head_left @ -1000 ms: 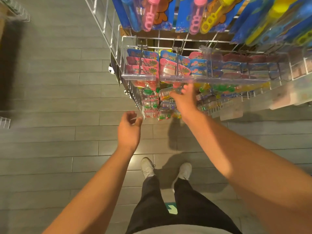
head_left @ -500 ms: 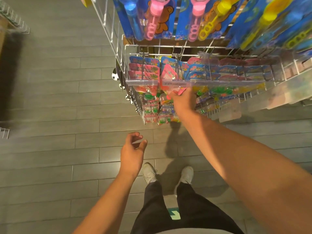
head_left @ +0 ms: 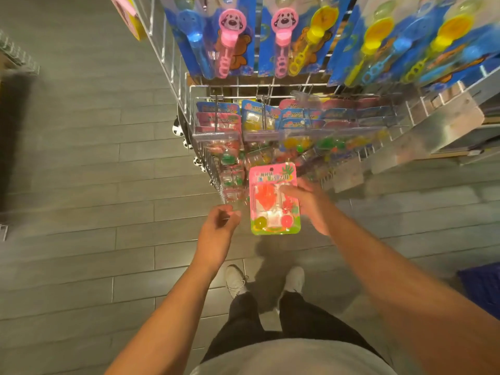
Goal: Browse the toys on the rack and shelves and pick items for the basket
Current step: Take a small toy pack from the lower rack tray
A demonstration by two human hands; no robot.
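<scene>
One glossy pink blister pack (head_left: 274, 198) – right hand (head_left: 313, 209) gripping, wire rack (head_left: 189, 104)

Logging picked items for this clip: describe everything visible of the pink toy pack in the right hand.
The pink toy pack is a flat card with rounded corners, pink above, green along the bottom edge, under a clear plastic blister. Inside show an orange hand-shaped toy, smaller red pieces and a yellowish round one; the header print is too blurred to read. It faces the camera, roughly upright, off the rack and over the floor. The right hand holds its right edge, thumb on the front. The left hand is close, not touching.
</scene>
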